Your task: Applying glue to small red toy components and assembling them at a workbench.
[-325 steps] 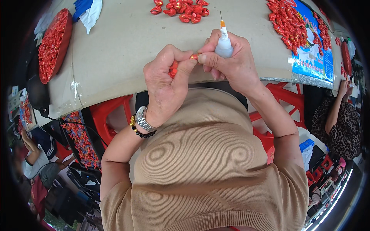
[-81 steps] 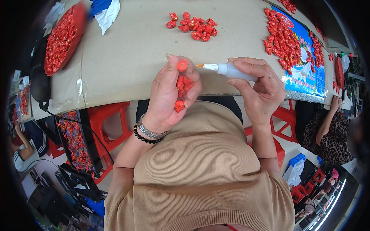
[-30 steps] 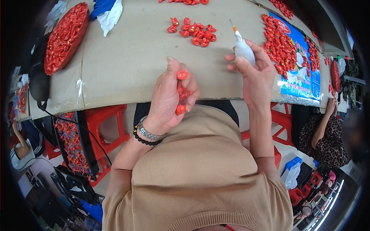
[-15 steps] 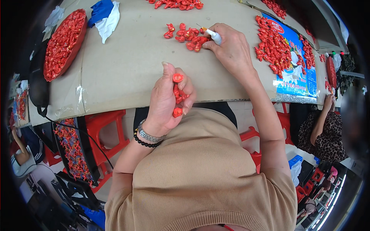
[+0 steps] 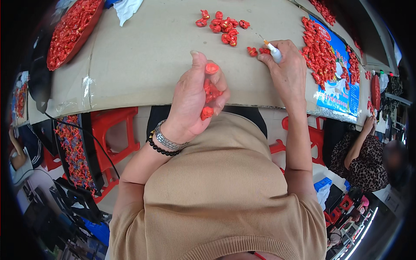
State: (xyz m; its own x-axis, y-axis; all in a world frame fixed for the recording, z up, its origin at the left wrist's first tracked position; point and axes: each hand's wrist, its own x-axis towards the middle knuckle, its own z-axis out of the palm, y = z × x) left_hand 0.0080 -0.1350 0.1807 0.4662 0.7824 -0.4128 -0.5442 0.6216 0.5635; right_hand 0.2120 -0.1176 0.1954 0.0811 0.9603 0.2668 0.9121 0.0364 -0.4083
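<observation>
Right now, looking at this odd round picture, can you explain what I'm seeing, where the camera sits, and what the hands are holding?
The camera sits on a person's head and looks down, so the wide lens bends the edges. The left hand is raised and closed around several small red pieces. The right hand rests on the cardboard-covered table, holding a small white glue bottle with an orange tip, beside two loose red pieces. More lie in a loose pile, and a red tray holds many.

Glue bottle (image 5: 276,53) body hidden in right hand (image 5: 284,71) (only nozzle shows).
</observation>
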